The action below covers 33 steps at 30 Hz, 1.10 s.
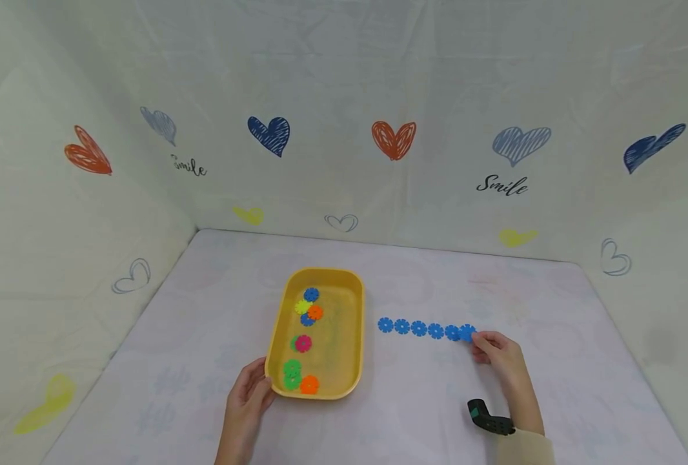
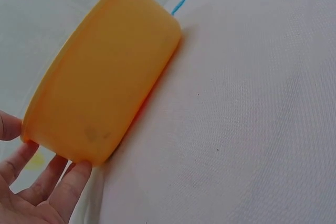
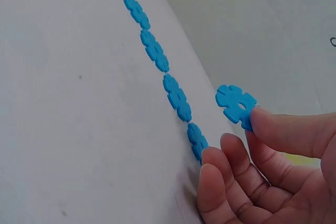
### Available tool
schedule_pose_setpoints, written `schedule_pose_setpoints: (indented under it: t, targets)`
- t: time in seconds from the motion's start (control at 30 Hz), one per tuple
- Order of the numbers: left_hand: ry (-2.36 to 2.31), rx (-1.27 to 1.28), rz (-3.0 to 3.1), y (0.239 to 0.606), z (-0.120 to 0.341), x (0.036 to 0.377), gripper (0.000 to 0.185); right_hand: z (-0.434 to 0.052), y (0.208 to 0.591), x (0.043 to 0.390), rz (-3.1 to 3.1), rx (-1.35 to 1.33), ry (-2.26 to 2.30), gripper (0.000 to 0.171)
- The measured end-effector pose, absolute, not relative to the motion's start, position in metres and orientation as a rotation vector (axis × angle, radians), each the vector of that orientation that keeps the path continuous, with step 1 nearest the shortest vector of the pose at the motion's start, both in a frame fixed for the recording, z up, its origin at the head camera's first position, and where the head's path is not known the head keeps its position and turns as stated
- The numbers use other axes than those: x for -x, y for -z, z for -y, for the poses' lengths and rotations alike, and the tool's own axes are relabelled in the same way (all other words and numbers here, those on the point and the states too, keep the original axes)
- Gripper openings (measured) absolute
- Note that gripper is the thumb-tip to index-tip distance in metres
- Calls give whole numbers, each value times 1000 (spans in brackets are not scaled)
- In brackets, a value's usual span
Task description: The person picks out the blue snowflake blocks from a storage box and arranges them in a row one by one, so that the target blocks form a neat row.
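Observation:
My right hand (image 1: pixel 497 355) pinches a blue snowflake disc (image 3: pixel 233 104) between thumb and forefinger, held just over the right end of a row of blue discs (image 1: pixel 418 329). In the right wrist view the row (image 3: pixel 155 51) lies flat on the table, and the other fingers curl close to its last disc. My left hand (image 1: pixel 246 397) grips the near left corner of a yellow tray (image 1: pixel 344 336), thumb at the rim and fingers against the outer wall. Inside the tray lie several discs: blue, yellow, orange, pink and green (image 1: pixel 292 374).
A white cloth covers the table (image 1: pixel 414 413). Around the back and sides hangs a pale curtain (image 1: pixel 332 77) printed with hearts and the word Smile. A black wrist device (image 1: pixel 489 420) sits on the right wrist.

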<state>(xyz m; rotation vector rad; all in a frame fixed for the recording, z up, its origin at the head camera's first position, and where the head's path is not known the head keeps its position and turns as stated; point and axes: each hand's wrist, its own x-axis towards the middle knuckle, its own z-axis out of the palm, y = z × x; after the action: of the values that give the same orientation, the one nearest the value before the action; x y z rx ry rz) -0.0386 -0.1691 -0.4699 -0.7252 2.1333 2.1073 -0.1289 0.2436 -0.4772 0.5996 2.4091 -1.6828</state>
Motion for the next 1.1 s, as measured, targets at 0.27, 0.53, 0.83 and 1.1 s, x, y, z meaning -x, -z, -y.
schedule_pose_setpoints:
  t: [0.27, 0.53, 0.83, 1.1]
  targets:
    - [-2087, 745, -2139, 469, 169, 39, 41, -261, 478, 128, -2432, -657, 1613, 49]
    - [-2118, 700, -2132, 468, 170, 37, 41, -278, 483, 129, -2362, -655, 1715, 40]
    - [-2117, 695, -2136, 468, 170, 37, 42, -292, 484, 130, -2222, -697, 1762, 37]
    - [-2105, 719, -2133, 467, 169, 38, 41, -292, 483, 136, -2313, -672, 1569, 45]
